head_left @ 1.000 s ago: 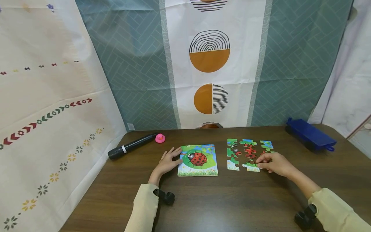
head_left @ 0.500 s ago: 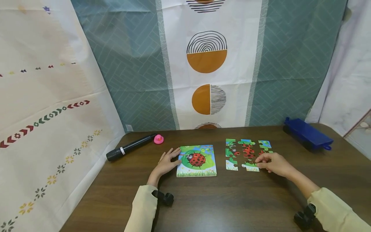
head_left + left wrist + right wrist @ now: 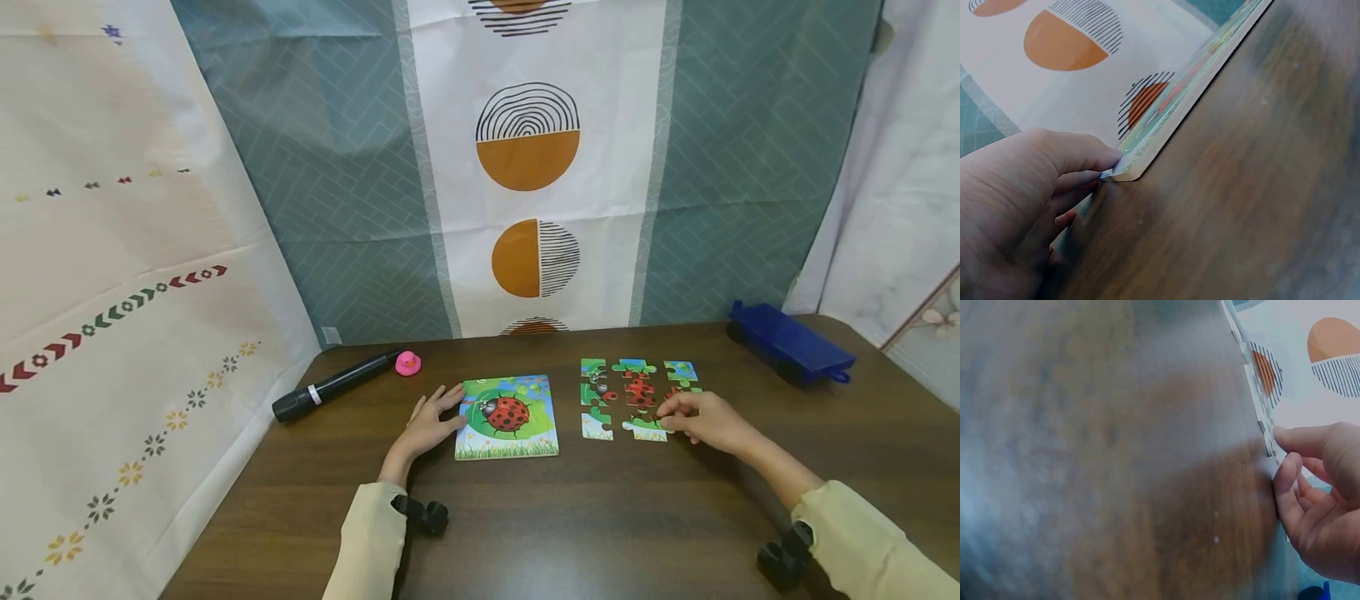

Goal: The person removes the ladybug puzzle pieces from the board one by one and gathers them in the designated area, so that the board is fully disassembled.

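Observation:
My left hand rests at the left edge of a square ladybug puzzle board, its fingers spread. In the left wrist view the thumb lies on the board's near corner. Right of the board, separated jigsaw pieces with ladybug, grass and sky parts lie in loose rows. My right hand is at their lower right, thumb and forefinger pinched at the edge of the bottom middle puzzle piece. The hand partly hides the pieces on the right. In the right wrist view the pieces' thin edges appear side-on.
A black flashlight-like cylinder and a pink rubber duck are at the back left of the brown wooden table. A blue lidded box sits at the back right. Patterned cloths hang behind and at the left.
The head view has turned slightly, so everything sits a little further left in it. Both hands keep nearly the same places beside the board and the pieces.

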